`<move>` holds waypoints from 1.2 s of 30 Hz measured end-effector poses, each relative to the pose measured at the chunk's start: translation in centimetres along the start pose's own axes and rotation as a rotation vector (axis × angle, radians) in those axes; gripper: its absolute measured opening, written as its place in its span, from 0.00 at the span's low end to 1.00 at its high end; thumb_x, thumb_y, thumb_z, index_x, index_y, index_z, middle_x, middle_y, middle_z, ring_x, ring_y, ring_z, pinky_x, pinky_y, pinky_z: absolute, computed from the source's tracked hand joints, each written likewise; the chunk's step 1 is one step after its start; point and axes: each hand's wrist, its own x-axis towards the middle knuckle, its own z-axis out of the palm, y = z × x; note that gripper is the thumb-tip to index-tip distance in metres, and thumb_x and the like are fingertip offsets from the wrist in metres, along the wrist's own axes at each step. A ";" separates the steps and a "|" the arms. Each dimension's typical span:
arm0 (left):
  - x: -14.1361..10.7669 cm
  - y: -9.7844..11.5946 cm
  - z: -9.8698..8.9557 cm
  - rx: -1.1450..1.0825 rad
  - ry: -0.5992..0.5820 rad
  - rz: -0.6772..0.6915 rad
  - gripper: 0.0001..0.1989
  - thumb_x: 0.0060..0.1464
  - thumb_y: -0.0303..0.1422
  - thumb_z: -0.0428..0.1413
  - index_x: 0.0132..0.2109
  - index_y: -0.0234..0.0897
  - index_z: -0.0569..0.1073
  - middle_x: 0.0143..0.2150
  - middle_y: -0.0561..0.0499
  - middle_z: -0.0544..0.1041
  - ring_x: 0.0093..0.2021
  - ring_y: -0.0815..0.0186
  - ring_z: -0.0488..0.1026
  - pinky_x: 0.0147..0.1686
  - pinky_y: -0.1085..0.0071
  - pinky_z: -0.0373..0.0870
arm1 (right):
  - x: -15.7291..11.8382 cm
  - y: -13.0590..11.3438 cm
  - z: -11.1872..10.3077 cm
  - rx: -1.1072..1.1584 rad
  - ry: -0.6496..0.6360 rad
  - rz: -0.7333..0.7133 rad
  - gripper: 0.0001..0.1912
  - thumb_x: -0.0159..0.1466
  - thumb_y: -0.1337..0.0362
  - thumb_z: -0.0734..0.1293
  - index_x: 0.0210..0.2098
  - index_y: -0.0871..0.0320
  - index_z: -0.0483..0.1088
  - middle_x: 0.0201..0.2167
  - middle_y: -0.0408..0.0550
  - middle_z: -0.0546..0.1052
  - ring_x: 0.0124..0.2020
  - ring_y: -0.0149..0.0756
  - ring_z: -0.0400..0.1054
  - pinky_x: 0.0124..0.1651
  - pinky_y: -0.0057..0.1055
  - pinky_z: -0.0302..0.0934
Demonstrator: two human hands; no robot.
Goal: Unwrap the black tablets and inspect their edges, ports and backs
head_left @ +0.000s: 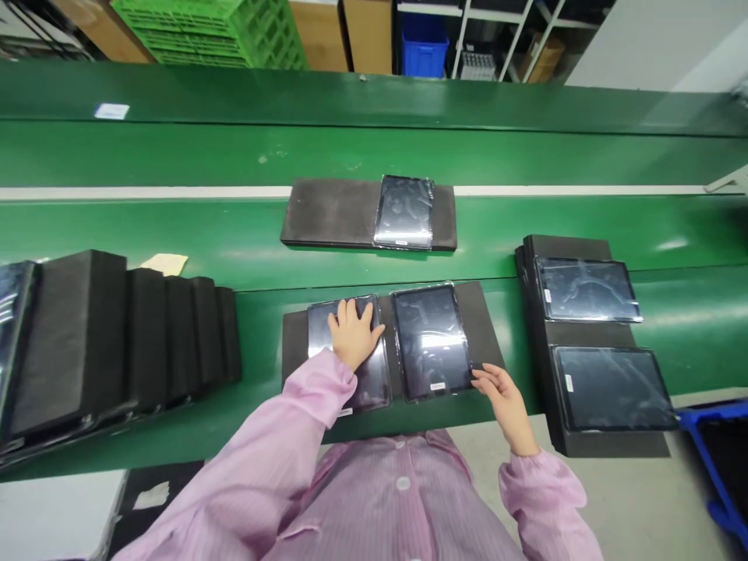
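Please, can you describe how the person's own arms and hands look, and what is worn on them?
The left hand and the right hand are bare, without gloves. The left sleeve and the right sleeve are pale pink with gathered cuffs. They belong to a pink smock with fine stripes and a pale front button.

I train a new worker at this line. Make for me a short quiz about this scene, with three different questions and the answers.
1. Which hand lies flat on a tablet?
2. How many tablets lie on the black foam pad nearest the person?
3. True or false: the blue crate at the lower right stands on the green conveyor belt.

Key: 1. The left hand. 2. Two. 3. False.
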 end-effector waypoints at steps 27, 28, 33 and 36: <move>-3.0 -3.7 -1.7 -1.288 0.090 -0.544 0.20 0.45 0.49 0.54 0.25 0.38 0.59 0.32 0.47 0.76 0.39 0.57 0.75 0.36 0.62 0.72 | 3.9 -0.3 -0.5 0.161 -0.058 0.007 0.16 0.57 0.54 0.63 0.39 0.58 0.65 0.34 0.50 0.76 0.27 0.33 0.70 0.27 0.29 0.62; -3.7 -3.0 -1.8 -1.413 0.042 -0.552 0.20 0.45 0.48 0.56 0.25 0.37 0.59 0.36 0.46 0.78 0.43 0.55 0.75 0.39 0.60 0.72 | 4.2 -0.7 0.2 0.164 -0.089 0.011 0.17 0.57 0.53 0.62 0.39 0.58 0.65 0.35 0.50 0.76 0.28 0.34 0.71 0.28 0.30 0.63; -6.6 1.0 -0.9 -1.430 -0.400 -0.345 0.15 0.53 0.45 0.53 0.30 0.36 0.69 0.48 0.43 0.77 0.50 0.53 0.72 0.51 0.53 0.67 | 7.3 -3.0 3.2 0.068 -0.191 0.021 0.20 0.59 0.51 0.60 0.44 0.59 0.63 0.39 0.53 0.75 0.34 0.38 0.73 0.32 0.33 0.67; -7.9 2.7 0.2 -0.921 -0.526 0.047 0.12 0.56 0.39 0.49 0.31 0.37 0.71 0.52 0.42 0.74 0.55 0.54 0.69 0.55 0.53 0.63 | 9.3 -4.0 4.5 -0.094 -0.196 -0.015 0.20 0.59 0.55 0.62 0.47 0.60 0.61 0.34 0.50 0.75 0.29 0.37 0.73 0.32 0.35 0.66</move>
